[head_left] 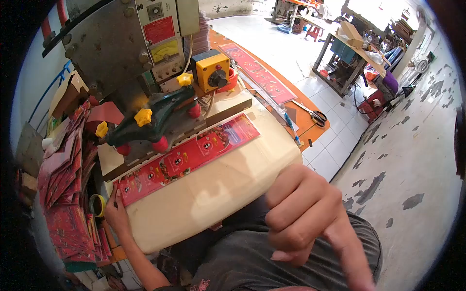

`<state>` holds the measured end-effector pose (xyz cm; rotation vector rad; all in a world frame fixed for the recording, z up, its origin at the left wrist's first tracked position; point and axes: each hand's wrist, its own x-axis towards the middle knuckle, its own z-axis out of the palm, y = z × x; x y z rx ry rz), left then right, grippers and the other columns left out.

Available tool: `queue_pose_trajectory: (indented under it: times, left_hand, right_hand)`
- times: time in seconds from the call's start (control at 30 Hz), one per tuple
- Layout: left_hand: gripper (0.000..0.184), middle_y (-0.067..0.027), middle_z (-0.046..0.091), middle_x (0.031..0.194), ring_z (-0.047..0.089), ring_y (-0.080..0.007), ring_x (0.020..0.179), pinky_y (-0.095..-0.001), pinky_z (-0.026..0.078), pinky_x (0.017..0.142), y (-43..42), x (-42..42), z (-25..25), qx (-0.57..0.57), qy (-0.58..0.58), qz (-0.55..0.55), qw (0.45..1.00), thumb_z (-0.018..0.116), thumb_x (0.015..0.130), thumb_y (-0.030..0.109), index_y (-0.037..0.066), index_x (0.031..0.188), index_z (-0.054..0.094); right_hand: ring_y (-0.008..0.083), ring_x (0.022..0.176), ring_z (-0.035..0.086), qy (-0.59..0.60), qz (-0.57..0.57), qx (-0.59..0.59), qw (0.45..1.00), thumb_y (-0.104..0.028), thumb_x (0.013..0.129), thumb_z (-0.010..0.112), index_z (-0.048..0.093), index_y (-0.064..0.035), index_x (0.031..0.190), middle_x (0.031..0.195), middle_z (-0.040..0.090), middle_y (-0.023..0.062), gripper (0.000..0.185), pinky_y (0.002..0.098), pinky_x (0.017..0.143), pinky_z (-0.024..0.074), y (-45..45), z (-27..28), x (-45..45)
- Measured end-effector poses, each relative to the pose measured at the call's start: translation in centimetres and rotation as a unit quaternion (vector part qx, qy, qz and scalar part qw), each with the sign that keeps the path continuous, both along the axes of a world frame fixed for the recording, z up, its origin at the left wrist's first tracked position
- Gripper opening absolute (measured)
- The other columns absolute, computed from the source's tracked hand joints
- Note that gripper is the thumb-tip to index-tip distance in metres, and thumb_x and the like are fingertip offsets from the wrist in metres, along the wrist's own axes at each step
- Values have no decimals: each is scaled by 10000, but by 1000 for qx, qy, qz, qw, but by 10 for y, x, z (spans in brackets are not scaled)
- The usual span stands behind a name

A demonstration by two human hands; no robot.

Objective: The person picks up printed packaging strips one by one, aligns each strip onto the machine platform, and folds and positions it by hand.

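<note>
A red printed strip [189,157], with food pictures and a clear edge, lies along the pale padded board [208,203] in front of me. My left hand [116,209] is at the strip's left end, with its fingertips closed on the corner. Close to the camera, my right hand [305,213] is raised over the board's right front edge, above my lap. Its fingers are curled in and the thumb tip shows below them. Nothing sticks out of this hand; its palm side is hidden.
A press machine [111,48] with a dark green clamp head [155,116] stands behind the strip. Beside it is a yellow control box [212,71]. Red printed sheets [63,194] pile up at left, near a tape roll [97,205]. Scissors [316,116] lie on the orange table [310,132].
</note>
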<state>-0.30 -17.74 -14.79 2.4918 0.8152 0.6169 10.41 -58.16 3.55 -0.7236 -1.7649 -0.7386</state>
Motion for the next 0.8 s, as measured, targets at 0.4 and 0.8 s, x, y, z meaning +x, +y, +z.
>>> queue_pose_trajectory:
  times: [0.4,0.8]
  left_hand:
    - [387,-198,729,1150,709,-363,1002,-392,532,864,7,-2,-7,-6,12,6,1000,581,1038,382,132,1307,703]
    - [400,-217,724,1143,706,-383,1003,-395,531,871,3,-1,-5,-5,-19,-10,1000,583,1033,371,99,1302,700]
  right_hand:
    - [45,372,298,113,136,54,983,-144,1080,520,693,-371,1312,492,439,-53,367,218,376,230,19,3,-33]
    - [74,405,347,134,153,-67,977,117,876,548,644,-274,1287,555,502,40,576,260,409,183,6,4,-26]
